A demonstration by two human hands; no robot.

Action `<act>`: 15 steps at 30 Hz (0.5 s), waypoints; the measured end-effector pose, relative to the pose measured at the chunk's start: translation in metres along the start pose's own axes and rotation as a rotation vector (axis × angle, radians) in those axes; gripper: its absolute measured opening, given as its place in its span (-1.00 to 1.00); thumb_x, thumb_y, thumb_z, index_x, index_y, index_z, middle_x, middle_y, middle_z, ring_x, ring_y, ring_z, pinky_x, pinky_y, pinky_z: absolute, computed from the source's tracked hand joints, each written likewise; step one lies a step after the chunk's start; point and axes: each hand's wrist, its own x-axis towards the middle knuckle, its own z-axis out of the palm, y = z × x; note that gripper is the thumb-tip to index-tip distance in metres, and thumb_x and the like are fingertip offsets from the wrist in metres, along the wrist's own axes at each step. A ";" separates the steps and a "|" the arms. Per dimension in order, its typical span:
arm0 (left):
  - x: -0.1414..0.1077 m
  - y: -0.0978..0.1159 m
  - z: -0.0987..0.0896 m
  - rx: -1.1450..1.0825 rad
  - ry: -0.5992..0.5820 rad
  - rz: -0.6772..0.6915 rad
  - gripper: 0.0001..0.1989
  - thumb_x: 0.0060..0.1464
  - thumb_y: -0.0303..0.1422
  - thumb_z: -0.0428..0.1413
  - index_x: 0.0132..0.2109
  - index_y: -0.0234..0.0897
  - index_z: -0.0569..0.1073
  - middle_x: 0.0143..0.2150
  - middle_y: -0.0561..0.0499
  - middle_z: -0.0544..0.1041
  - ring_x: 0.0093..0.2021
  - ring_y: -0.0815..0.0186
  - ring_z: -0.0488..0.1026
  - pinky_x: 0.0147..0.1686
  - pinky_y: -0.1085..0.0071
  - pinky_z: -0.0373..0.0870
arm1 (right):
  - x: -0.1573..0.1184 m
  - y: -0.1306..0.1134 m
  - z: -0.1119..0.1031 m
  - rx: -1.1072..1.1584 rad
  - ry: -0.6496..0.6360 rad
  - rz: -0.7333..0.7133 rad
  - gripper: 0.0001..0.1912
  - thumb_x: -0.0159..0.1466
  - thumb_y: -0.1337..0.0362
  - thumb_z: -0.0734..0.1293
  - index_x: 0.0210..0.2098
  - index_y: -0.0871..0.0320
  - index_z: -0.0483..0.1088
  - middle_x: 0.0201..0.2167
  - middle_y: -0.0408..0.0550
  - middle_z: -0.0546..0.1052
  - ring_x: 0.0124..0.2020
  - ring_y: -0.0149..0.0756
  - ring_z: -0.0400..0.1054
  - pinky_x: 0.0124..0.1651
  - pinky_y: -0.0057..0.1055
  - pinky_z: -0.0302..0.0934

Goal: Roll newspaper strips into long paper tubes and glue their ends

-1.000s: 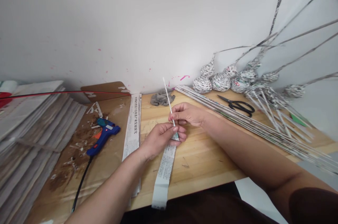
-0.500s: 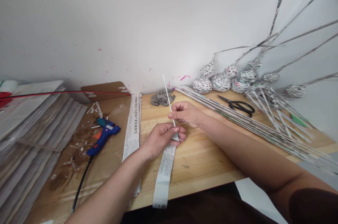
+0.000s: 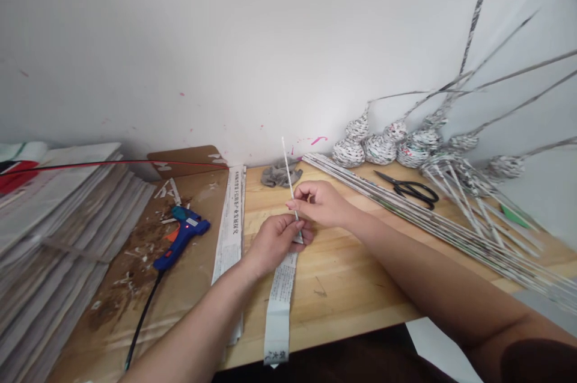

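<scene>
A newspaper strip [image 3: 280,305] hangs down toward the table's front edge, and its upper part is rolled into a thin white paper tube [image 3: 287,162] that points up and away. My left hand [image 3: 277,238] is closed round the place where the flat strip runs into the tube. Just above it, my right hand [image 3: 318,202] pinches the tube between thumb and fingers. Part of the roll is hidden inside the left hand's fingers. A stack of cut newspaper strips [image 3: 229,220] lies left of my left hand.
A blue glue gun [image 3: 180,242] rests on stained brown board at left, beside bundled newspapers [image 3: 85,208]. A grey rag [image 3: 282,174] lies by the wall. At right are long paper rods [image 3: 396,208], black scissors [image 3: 410,188] and several woven gourd shapes [image 3: 380,148].
The view has tilted slightly, so everything sits a little lower and farther right. Both hands keep their hold on the paper, with only slight finger movement.
</scene>
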 end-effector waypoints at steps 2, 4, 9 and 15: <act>0.000 0.000 0.001 0.007 0.018 -0.004 -0.66 0.10 -0.14 0.09 -0.24 -0.38 0.50 -0.32 -0.12 0.54 -0.27 0.26 0.48 -0.26 0.32 0.45 | -0.002 -0.003 0.000 -0.120 0.025 -0.076 -0.67 0.20 0.07 0.32 -0.53 0.20 0.31 -0.60 -0.21 0.30 -0.60 -0.51 0.09 -0.54 -0.53 -0.04; 0.000 0.001 0.002 -0.002 0.024 -0.011 -0.66 0.09 -0.14 0.09 -0.25 -0.38 0.50 -0.32 -0.12 0.54 -0.29 0.27 0.48 -0.29 0.33 0.45 | -0.002 -0.005 -0.001 -0.224 0.033 -0.147 -0.67 0.22 0.10 0.31 -0.55 0.20 0.31 -0.59 -0.19 0.32 -0.57 -0.49 0.12 -0.50 -0.52 -0.02; 0.001 0.002 0.002 -0.018 0.043 0.011 -0.65 0.06 -0.11 0.11 -0.31 -0.38 0.49 -0.36 -0.12 0.54 -0.33 0.27 0.48 -0.32 0.34 0.45 | -0.003 -0.008 0.001 -0.278 0.078 -0.212 -0.69 0.23 0.12 0.30 -0.54 0.19 0.31 -0.56 -0.15 0.34 -0.49 -0.43 0.18 -0.40 -0.48 0.03; 0.001 0.001 -0.002 -0.091 0.050 0.026 -0.65 0.07 -0.12 0.10 -0.24 -0.38 0.50 -0.36 -0.12 0.55 -0.33 0.27 0.50 -0.33 0.36 0.43 | 0.019 0.005 -0.002 0.061 0.095 -0.046 -0.46 0.35 -0.04 0.03 -0.29 0.23 0.44 -0.54 -0.11 0.37 -0.51 -0.40 0.23 -0.41 -0.47 0.12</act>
